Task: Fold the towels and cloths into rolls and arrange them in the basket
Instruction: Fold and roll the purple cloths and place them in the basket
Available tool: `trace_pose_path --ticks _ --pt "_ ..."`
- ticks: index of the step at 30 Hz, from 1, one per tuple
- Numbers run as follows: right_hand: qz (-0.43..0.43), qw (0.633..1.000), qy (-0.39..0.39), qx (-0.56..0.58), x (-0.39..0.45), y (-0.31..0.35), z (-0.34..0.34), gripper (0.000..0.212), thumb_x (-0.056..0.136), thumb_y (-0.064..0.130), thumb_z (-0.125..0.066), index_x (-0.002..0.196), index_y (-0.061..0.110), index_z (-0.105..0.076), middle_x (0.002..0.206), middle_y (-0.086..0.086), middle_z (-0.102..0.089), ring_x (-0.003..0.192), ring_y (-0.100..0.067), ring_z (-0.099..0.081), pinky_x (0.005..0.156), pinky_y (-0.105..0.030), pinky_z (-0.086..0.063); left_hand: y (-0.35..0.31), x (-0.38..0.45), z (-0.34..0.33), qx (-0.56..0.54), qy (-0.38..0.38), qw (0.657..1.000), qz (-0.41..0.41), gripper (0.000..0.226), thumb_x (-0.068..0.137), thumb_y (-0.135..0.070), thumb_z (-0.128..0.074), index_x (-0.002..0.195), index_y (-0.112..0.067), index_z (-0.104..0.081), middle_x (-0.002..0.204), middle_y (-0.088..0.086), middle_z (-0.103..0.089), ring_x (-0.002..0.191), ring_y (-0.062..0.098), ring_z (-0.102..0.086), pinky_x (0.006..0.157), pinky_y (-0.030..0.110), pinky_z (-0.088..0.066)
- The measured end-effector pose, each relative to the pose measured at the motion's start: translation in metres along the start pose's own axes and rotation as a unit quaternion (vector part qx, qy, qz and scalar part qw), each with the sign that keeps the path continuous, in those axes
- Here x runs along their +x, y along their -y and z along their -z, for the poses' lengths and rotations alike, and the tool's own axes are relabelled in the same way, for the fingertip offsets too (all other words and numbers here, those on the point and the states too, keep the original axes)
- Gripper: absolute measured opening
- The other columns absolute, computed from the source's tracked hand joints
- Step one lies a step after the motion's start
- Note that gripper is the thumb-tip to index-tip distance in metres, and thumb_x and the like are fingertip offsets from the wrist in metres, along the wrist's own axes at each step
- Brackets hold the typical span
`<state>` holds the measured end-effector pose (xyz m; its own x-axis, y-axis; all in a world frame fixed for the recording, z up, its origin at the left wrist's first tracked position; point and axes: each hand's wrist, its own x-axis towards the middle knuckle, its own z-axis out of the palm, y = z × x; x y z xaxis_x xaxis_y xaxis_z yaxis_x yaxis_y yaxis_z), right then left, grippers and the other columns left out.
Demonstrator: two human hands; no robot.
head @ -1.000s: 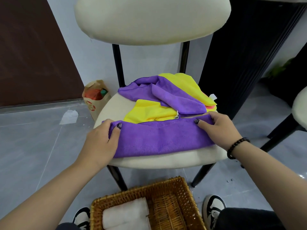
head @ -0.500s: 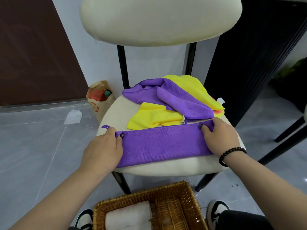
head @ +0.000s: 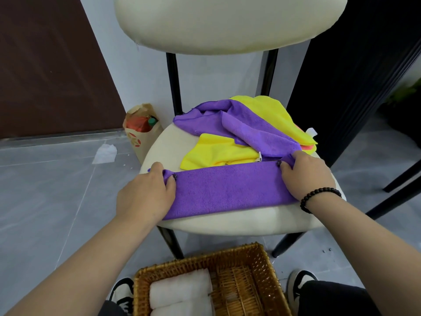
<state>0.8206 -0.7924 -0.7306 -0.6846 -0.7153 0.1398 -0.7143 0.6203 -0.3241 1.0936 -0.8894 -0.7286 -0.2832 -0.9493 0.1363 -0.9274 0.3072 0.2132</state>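
1. Left of centre, a paper bag (head: pixel 142 131) stands on the floor beside the chair seat (head: pixel 227 224).
2. The left hand (head: pixel 145 195) pinches the left end of the folded purple cloth (head: pixel 227 190), thumb on top.
3. That cloth lies as a flat band across the front of the seat, mid-frame.
4. Behind it, a loose pile of purple and yellow cloths (head: pixel 246 131) sits on the seat.
5. At bottom centre, the wicker basket (head: pixel 268 265) holds white towel rolls (head: pixel 180 290) in its left side.
6. The right hand (head: pixel 305 174), well apart from the left, grips the cloth's right end.
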Motion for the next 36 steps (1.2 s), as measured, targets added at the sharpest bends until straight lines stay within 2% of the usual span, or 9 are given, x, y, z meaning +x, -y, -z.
trace_pose_path --ticks 11,15,19,21,23,27,31,33,36 --pt "-0.049 0.998 0.01 -0.025 -0.001 -0.002 0.013 0.032 0.096 0.037 -0.045 0.087 0.007 -0.05 0.077 -0.009 -0.047 0.073 -0.03 -0.046 0.064 -0.033 -0.037 0.017 0.015 -0.003 -0.043 0.062 0.995 0.063 0.032 0.097 -0.043 -0.038 0.078 -0.019 -0.045 0.091 0.009 -0.063 0.088 0.034 -0.055 0.072 0.037 -0.045" --pt "-0.055 0.998 0.013 -0.021 -0.001 -0.002 0.013 0.032 0.096 0.036 -0.044 0.085 0.007 -0.05 0.076 -0.009 -0.049 0.072 -0.03 -0.048 0.064 -0.034 -0.037 0.014 0.014 0.005 -0.027 0.075 0.994 0.074 0.029 0.095 -0.043 -0.042 0.082 -0.019 -0.051 0.097 0.009 -0.064 0.093 0.034 -0.056 0.075 0.038 -0.046" --pt "-0.018 0.997 -0.034 -0.064 -0.007 0.005 0.018 0.021 0.093 0.027 -0.049 0.096 0.006 -0.048 0.087 -0.01 -0.049 0.084 -0.035 -0.052 0.066 -0.036 -0.036 0.0 0.001 0.018 -0.009 -0.097 0.995 -0.033 0.02 0.091 -0.031 -0.055 0.103 -0.015 -0.056 0.102 0.007 -0.062 0.099 0.033 -0.056 0.074 0.041 -0.045" --pt "0.078 0.984 -0.138 -0.077 -0.008 0.011 0.017 0.018 0.087 0.015 -0.053 0.1 0.002 -0.055 0.097 -0.017 -0.054 0.089 -0.038 -0.054 0.066 -0.04 -0.037 -0.013 -0.007 0.019 -0.06 -0.156 0.977 -0.131 0.021 0.09 -0.02 -0.053 0.107 -0.011 -0.061 0.102 0.009 -0.064 0.099 0.034 -0.057 0.079 0.044 -0.047" --pt "0.211 0.958 -0.193 -0.026 -0.015 0.024 0.013 0.023 0.078 0.005 -0.049 0.095 0.001 -0.062 0.094 -0.019 -0.06 0.083 -0.039 -0.059 0.064 -0.041 -0.044 -0.026 -0.014 0.009 -0.081 -0.149 0.963 -0.209 0.031 0.086 -0.017 -0.046 0.109 -0.006 -0.064 0.107 0.013 -0.066 0.099 0.034 -0.062 0.084 0.041 -0.047" --pt "0.393 0.917 -0.037 0.051 -0.045 0.056 -0.015 0.044 0.08 0.012 -0.035 0.11 0.005 -0.066 0.111 -0.014 -0.066 0.106 -0.035 -0.062 0.087 -0.047 -0.052 -0.036 -0.02 -0.025 -0.014 -0.034 0.966 -0.257 0.057 0.088 -0.029 -0.027 0.122 0.001 -0.061 0.127 0.019 -0.061 0.121 0.032 -0.057 0.103 0.038 -0.042" --pt "0.371 0.925 0.08 -0.024 -0.054 0.052 -0.032 0.07 0.087 0.039 -0.006 0.144 0.012 -0.038 0.151 -0.004 -0.036 0.143 -0.02 -0.026 0.116 -0.041 -0.021 -0.028 -0.019 -0.032 0.033 0.023 0.972 -0.233 0.077 0.087 -0.044 -0.004 0.147 -0.008 -0.035 0.153 0.008 -0.037 0.144 0.021 -0.029 0.117 0.038 -0.019" --pt "0.344 0.931 0.105 -0.064 -0.048 0.043 -0.027 0.082 0.082 0.053 0.007 0.152 0.019 -0.018 0.159 0.003 -0.017 0.147 -0.013 -0.007 0.118 -0.036 -0.007 -0.022 -0.019 -0.03 0.044 0.024 0.975 -0.218 0.079 0.087 -0.049 -0.003 0.149 -0.01 -0.033 0.154 0.006 -0.034 0.145 0.02 -0.026 0.117 0.037 -0.017" --pt "0.308 0.938 0.124 -0.098 -0.041 0.028 -0.019 0.09 0.075 0.066 0.012 0.153 0.023 -0.006 0.16 0.007 -0.005 0.147 -0.008 0.002 0.119 -0.035 0.0 -0.014 -0.017 -0.029 0.05 0.034 0.979 -0.197 0.082 0.087 -0.055 -0.003 0.15 -0.01 -0.03 0.156 0.006 -0.031 0.146 0.02 -0.023 0.118 0.036 -0.015"
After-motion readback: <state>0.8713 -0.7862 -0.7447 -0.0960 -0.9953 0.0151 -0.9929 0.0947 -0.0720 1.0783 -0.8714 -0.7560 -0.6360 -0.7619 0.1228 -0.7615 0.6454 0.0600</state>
